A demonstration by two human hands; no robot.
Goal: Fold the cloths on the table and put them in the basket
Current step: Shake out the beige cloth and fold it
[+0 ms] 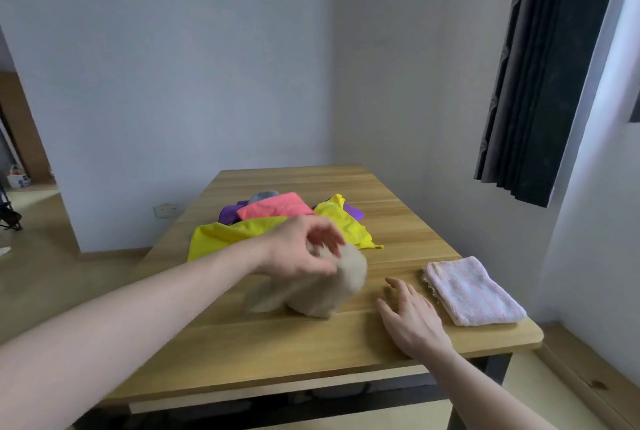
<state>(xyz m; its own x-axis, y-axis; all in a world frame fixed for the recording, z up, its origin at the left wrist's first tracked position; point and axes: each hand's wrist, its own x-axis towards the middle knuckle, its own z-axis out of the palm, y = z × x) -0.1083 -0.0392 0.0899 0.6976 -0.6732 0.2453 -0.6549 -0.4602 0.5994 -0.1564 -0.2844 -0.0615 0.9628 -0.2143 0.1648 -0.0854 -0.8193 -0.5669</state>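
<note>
Beige fluffy cloth (pixel 311 294) bunched at frame centre, left hand (pixel 301 249) pinching its top, blurred. Right hand (pixel 412 319) spread flat just lower right, nearer loose end. Basket unseen.

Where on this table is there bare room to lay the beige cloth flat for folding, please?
Bare wood lies along the near edge of the table, between the beige cloth and the pink towel. The far middle is crowded with coloured cloths.

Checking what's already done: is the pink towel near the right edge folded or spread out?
Folded. The pink towel lies as a neat layered rectangle on the table, with stacked edges showing along its left side.
</note>
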